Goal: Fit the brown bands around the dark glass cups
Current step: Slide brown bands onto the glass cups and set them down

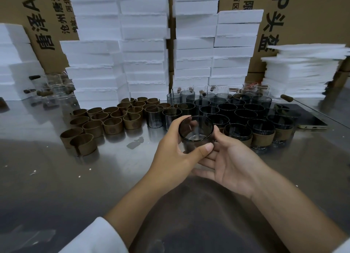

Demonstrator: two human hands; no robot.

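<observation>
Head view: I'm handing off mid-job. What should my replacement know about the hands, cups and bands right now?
Left hand: grips the dark glass cup above the table.
Right hand: palm up beside and under that cup, fingers fairly straight.
I cannot tell whether the held cup has a band.
Loose brown bands: standing in a cluster to the left.
Bare dark cups: grouped in the centre.
Done: a few banded cups at front right.
Left: most of the dark cups have no band yet.
</observation>
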